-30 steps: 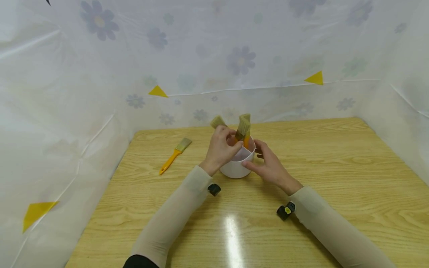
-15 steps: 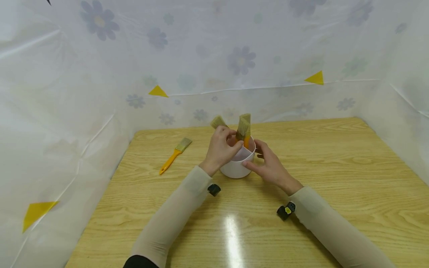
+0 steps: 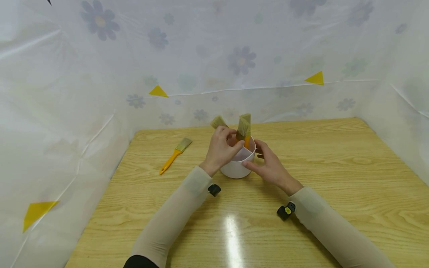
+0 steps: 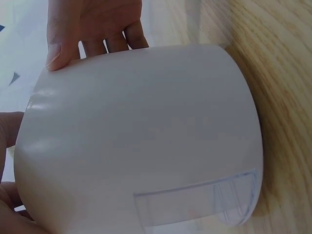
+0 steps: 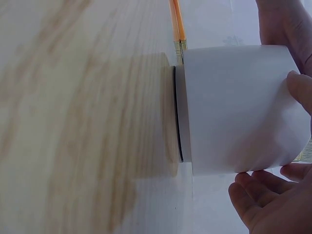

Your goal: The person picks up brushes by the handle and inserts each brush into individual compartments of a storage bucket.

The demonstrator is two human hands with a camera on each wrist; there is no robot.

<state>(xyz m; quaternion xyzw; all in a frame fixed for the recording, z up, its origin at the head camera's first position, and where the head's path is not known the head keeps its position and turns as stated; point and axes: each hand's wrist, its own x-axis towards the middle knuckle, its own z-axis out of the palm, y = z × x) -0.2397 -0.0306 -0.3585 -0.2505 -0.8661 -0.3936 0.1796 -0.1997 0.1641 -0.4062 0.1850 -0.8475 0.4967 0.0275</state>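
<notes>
A white cup (image 3: 236, 170) of brushes (image 3: 243, 128) stands far-centre.
The right hand (image 3: 270, 166) grips its right side; the left hand (image 3: 219, 149) bends over its left rim, pinching or not, we cannot tell.

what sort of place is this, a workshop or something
More likely a screened-off recording booth, though I can't be sure: pale flower-printed sheeting surrounds a wood-grain table on the sides in view, and the person wears small black wrist devices.
</notes>
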